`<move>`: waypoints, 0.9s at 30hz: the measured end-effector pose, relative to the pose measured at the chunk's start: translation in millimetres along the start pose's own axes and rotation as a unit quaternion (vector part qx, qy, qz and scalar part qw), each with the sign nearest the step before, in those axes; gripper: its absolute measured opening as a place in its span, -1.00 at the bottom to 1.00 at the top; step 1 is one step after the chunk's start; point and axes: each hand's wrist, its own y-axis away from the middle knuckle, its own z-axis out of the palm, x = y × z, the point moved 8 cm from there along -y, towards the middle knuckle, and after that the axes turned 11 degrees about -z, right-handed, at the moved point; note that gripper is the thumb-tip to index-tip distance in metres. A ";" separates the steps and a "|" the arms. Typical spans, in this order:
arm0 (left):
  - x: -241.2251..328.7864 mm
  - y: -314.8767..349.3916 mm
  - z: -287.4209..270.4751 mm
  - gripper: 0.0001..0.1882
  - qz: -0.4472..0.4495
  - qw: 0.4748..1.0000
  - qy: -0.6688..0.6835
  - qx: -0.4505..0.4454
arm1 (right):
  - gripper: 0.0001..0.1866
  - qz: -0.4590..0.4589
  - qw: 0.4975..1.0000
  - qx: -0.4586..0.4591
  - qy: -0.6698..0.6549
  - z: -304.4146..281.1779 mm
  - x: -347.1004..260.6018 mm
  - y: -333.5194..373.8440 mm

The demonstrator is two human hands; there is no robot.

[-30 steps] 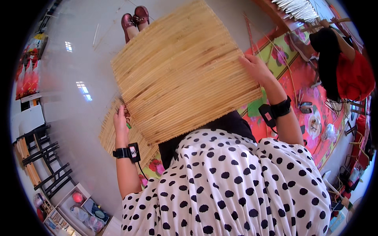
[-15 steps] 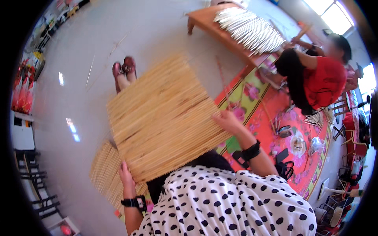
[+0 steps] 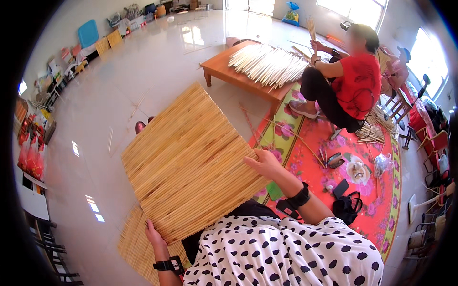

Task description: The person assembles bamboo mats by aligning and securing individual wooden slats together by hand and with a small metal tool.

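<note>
A square panel of light straw-coloured stalks (image 3: 191,164), laid side by side, is tilted over my lap. My left hand (image 3: 155,234) grips its near left corner, thumb along the edge and the other fingers hidden beneath. At the right edge, my right hand (image 3: 265,163) is closed round the panel, its thumb on top. Both wrists wear black bands. Under the left corner, a second stalk panel (image 3: 131,238) lies lower down, partly covered. One of my dark red shoes (image 3: 140,127) shows past the panel's far left edge.
A low wooden table (image 3: 222,64) carries a heap of pale stalks (image 3: 269,65). Beside it a person in red (image 3: 355,90) sits holding stalks. The red floral mat (image 3: 310,190) to my right bears a black bag (image 3: 347,208), glasses and a plastic bag. Chairs line the right side.
My view has tipped up, showing more of the far room. The panel sits slightly lower and to the left in view, still in both hands, and covers more of my shoes.
</note>
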 end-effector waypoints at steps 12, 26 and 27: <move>37.5 16.3 10.6 -0.48 0.057 0.998 0.029 0.000 | -0.56 -0.083 0.992 0.059 -0.068 -32.3 -70.6 39.2; 49.2 27.0 8.1 -0.48 0.083 0.995 -0.041 0.042 | -0.54 -0.107 0.986 0.068 -0.111 -11.0 -23.8 9.6; 48.9 24.8 7.3 -0.49 0.077 0.995 -0.041 0.039 | -0.54 -0.103 0.985 0.068 -0.118 -9.1 -17.9 8.0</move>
